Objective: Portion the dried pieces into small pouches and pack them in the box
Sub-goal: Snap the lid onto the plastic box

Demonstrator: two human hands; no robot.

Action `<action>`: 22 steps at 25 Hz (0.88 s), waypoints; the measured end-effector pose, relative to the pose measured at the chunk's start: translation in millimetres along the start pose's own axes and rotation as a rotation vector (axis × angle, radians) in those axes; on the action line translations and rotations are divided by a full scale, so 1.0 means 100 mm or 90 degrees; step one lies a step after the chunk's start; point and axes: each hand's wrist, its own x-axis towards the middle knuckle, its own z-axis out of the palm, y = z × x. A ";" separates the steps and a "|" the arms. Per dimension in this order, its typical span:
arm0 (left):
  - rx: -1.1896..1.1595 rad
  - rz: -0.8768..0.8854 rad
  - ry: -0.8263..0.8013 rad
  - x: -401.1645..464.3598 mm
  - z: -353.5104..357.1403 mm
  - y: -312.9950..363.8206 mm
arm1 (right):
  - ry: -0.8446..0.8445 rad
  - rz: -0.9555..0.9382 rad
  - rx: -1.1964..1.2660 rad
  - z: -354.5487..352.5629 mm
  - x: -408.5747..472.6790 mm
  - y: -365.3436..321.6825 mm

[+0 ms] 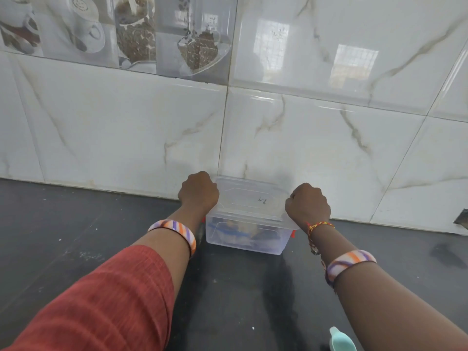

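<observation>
The clear plastic box [247, 225] stands lidded on the dark worktop [76, 249], against the wall. The left hand [198, 191] and right hand [307, 203], fingers curled, grip its two ends, probably to press the lid [249, 196] tight

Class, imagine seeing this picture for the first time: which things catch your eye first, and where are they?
Two outstretched arms meet at a clear lidded box on the dark counter against the marbled wall tiles. The left hand and right hand grip its ends, striped bangles on both wrists.
</observation>
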 end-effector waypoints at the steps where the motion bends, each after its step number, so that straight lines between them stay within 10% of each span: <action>1: -0.033 -0.013 -0.001 0.06 0.02 -0.03 | -0.004 -0.019 -0.023 0.03 0.01 -0.01; 5: -0.358 -0.202 -0.042 0.00 0.03 -0.09 | -0.001 -0.004 -0.002 0.03 -0.01 0.05; 9: -0.640 -0.349 -0.286 -0.24 -0.07 -0.20 | -0.204 0.252 0.378 -0.01 -0.18 0.26; 13: -0.551 -0.336 -0.113 -0.08 -0.07 -0.21 | -0.268 0.398 0.690 0.05 -0.15 0.37; 16: -0.245 -0.195 0.032 -0.15 -0.08 -0.03 | -0.060 0.256 0.357 0.03 -0.06 0.24; 22: -0.025 -0.051 0.088 -0.19 -0.02 0.05 | -0.002 0.075 -0.016 -0.03 -0.14 -0.01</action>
